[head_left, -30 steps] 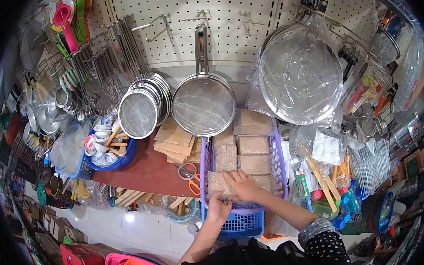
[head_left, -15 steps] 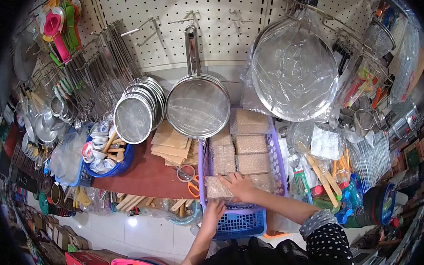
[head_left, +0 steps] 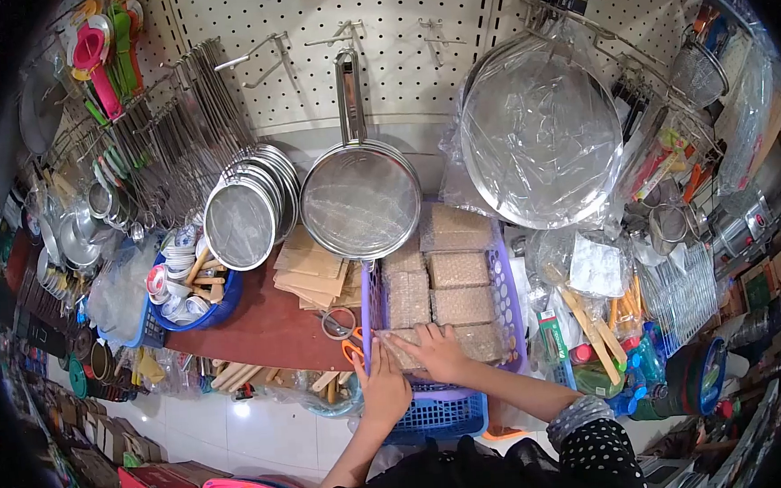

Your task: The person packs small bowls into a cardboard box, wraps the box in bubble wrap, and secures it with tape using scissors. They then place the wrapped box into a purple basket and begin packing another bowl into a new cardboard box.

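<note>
A purple plastic basket (head_left: pixel 514 301) holds several brown boxes in bubble wrap, among them a front-right box (head_left: pixel 481 342) and a box behind it (head_left: pixel 463 306). My right hand (head_left: pixel 438 354) lies over the front row, fingers spread on the wrapped box at front left, which it partly covers. At the basket's front left corner, my left hand (head_left: pixel 385 391) points its stretched fingers at that same box's left end. Neither hand is closed around anything. Orange-handled scissors (head_left: pixel 352 346) lie just left of the basket, beside a roll of tape (head_left: pixel 337 323).
Flattened cardboard pieces (head_left: pixel 310 271) lie on the brown tabletop (head_left: pixel 257 324). Strainers (head_left: pixel 360 201) hang from the pegboard over the basket. A blue bowl (head_left: pixel 205 314) of small wares stands left; wooden utensils (head_left: pixel 593 337) are at right. Below sits a blue basket (head_left: pixel 439 417).
My left hand has moved up and forward onto the basket's front left corner. My right hand has shifted slightly left and down over the front boxes. The view has tilted slightly.
</note>
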Tool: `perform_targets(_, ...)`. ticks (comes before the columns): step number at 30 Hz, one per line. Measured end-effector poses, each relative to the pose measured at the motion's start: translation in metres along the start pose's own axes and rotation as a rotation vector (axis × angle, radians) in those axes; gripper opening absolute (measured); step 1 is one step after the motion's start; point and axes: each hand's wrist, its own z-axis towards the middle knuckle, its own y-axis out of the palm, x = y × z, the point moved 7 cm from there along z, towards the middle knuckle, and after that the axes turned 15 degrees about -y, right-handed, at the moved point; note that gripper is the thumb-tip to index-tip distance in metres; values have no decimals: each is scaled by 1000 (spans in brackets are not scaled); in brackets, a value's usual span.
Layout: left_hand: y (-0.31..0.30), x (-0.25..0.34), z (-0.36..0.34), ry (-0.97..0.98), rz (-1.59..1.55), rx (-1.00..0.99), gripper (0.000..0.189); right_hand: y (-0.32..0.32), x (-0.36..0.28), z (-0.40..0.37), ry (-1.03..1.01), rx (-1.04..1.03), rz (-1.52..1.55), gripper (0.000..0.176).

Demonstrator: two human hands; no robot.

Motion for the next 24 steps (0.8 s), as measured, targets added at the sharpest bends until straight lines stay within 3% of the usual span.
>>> perform_targets(3, 15, -6, 1, -25, -52, -181, 59, 18, -3, 3, -26, -14, -69, 99)
perform_targets(6, 24, -7, 0, 24, 34, -80, 60, 24, -1, 3, -14, -31, -49, 100)
perform_targets(9, 40, -8, -1, 31, 200, -218, 64, 35, 3, -3, -26, -16, -53, 104)
perform_targets(14, 39, -8, 2, 7, 133, -264, 60, 30, 5, -6, -26, -44, 82, 103)
perform_targets(18, 13, -2, 9, -75, -29, -250, 56, 18, 15, -20, 16, 159, 302, 88)
perform_targets(19, 7, 0, 8, -48, -29, -93, 56, 7, 12, -30, 67, 176, 322, 83)
perform_targets(21, 13, 9, 9, 93, -91, -160, 56, 3, 12, -49, 132, 185, 338, 68)
perform_targets(24, 44, 13, 6, 158, -135, -372, 57, 29, 7, -63, 175, 2, 430, 68)
